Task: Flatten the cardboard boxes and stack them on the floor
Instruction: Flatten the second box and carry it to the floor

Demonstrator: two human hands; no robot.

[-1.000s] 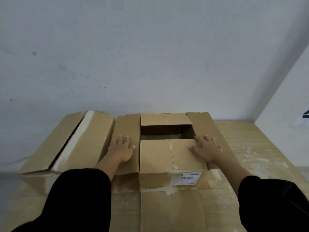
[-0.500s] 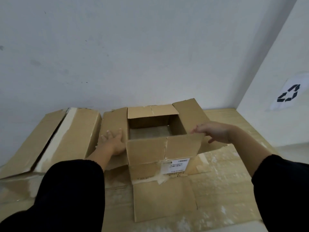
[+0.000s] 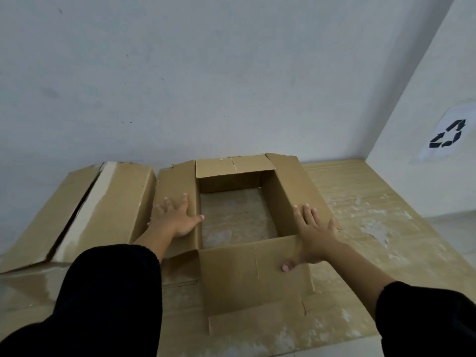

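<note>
Flattened cardboard box [image 3: 85, 215] far left, lying on floor against wall, pale strip along its fold. Beside it, open cardboard box [image 3: 247, 274], tube-shaped, all four flaps folded outward, floor visible through middle. My left hand [image 3: 177, 217] flat on left flap, fingers spread. My right hand [image 3: 313, 235] palm-down on right flap at near corner, fingers spread, thumb on front flap. Black sleeves [image 3: 108, 300]. Floor [image 3: 360, 207] pale wood-grain, scuffed white patches. Grey-white wall [image 3: 206, 73] behind. Recycling sign [image 3: 448, 135] on right wall.
</note>
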